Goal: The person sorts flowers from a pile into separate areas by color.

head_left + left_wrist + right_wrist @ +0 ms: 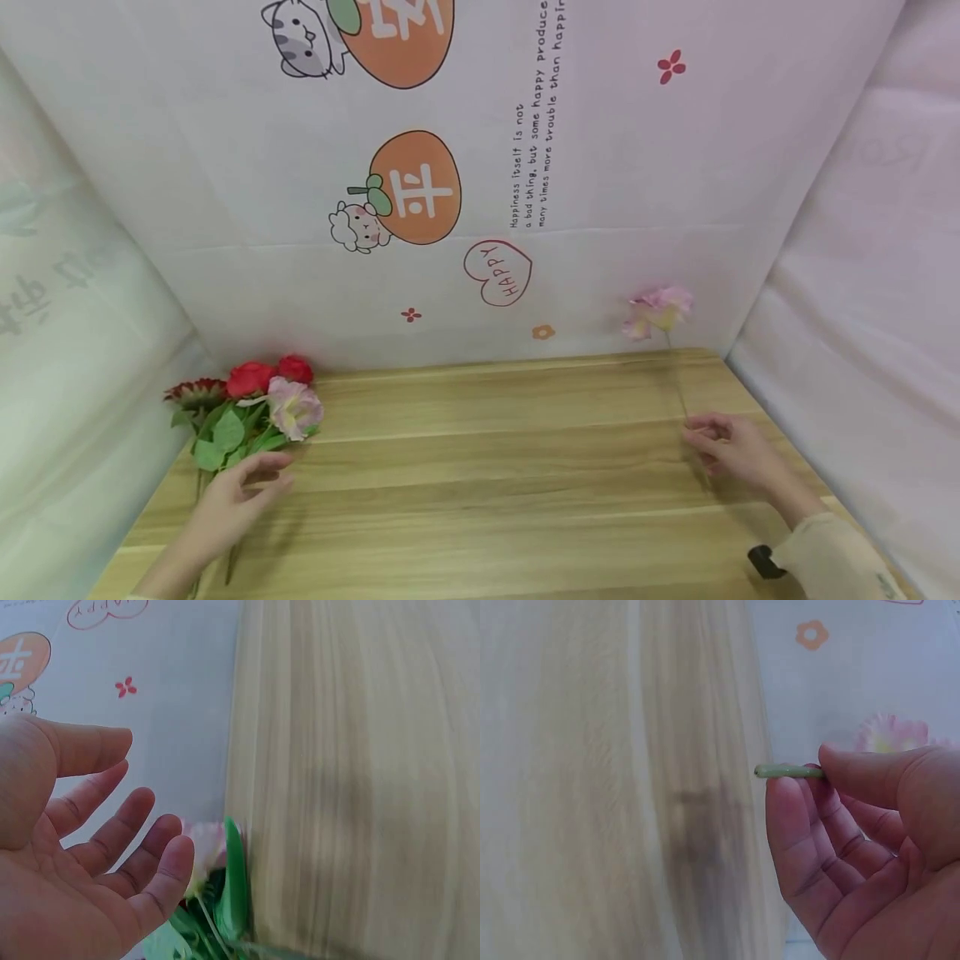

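Note:
My right hand (729,450) pinches the thin green stem of a pink artificial flower (667,307) between thumb and fingertips. The blossom points away from me, in front of the back wall, and the cut end of the stem (771,771) sticks out past the fingers in the right wrist view. On the left, my left hand (234,504) hovers with loosely bent fingers and holds nothing. Just beyond it lies a bunch of artificial flowers: red roses (250,379), a dark red flower (197,393) and a pink one (296,408), among green leaves (228,429).
The wooden table (480,467) ends at a white printed cloth (600,167) at the back. White cloth walls (67,350) also enclose it left and right. A small black object (766,562) shows at the right sleeve (832,554).

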A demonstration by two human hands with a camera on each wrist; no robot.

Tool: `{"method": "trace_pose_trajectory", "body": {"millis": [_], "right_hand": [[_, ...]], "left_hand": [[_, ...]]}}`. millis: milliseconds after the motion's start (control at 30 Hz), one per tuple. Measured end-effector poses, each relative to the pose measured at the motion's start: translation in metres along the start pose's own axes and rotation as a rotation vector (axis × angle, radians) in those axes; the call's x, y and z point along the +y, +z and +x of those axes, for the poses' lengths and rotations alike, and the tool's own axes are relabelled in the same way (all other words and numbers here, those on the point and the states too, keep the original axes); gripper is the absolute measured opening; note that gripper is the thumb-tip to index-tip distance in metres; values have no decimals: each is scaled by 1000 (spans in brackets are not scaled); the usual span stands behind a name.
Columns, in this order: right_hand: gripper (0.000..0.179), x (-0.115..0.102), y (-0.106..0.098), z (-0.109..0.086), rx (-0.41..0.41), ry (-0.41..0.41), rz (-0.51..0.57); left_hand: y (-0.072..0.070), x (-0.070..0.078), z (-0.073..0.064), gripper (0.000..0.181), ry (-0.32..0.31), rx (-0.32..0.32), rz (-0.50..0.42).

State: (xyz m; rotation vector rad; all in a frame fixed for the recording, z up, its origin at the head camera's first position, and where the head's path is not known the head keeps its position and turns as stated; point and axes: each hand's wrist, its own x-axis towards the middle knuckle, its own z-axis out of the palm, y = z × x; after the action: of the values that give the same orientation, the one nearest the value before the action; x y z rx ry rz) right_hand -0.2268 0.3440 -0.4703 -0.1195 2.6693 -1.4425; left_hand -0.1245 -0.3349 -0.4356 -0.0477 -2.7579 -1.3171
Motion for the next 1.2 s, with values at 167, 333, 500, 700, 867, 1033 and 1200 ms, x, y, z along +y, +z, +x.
{"method": "trace_pose_trajectory", "body": {"millis": [167, 333, 500, 700, 867, 1033, 1200], "right_hand": [[43, 12, -5, -2, -15, 11, -29], [44, 21, -11, -5, -40, 65, -29], [48, 24, -16, -6, -56, 144, -10], [50, 25, -17, -7, -63, 198, -14], [52, 27, -17, -7, -58, 211, -29], [59, 29, -18, -6, -60, 195, -69], [60, 30, -18, -5, -69, 186, -101]], "left_hand": [[-9, -10, -4, 41, -45, -10, 38], [-19, -21, -6, 39, -21, 34, 103], [-28, -33, -6, 37, 5, 80, 140], [-42, -48, -4, 38, -33, 77, 199], [-52, -55, -2, 45, -120, 26, 238], [-57, -64, -1, 47, -159, 2, 253], [-60, -76, -1, 48, -176, -9, 241]]}}
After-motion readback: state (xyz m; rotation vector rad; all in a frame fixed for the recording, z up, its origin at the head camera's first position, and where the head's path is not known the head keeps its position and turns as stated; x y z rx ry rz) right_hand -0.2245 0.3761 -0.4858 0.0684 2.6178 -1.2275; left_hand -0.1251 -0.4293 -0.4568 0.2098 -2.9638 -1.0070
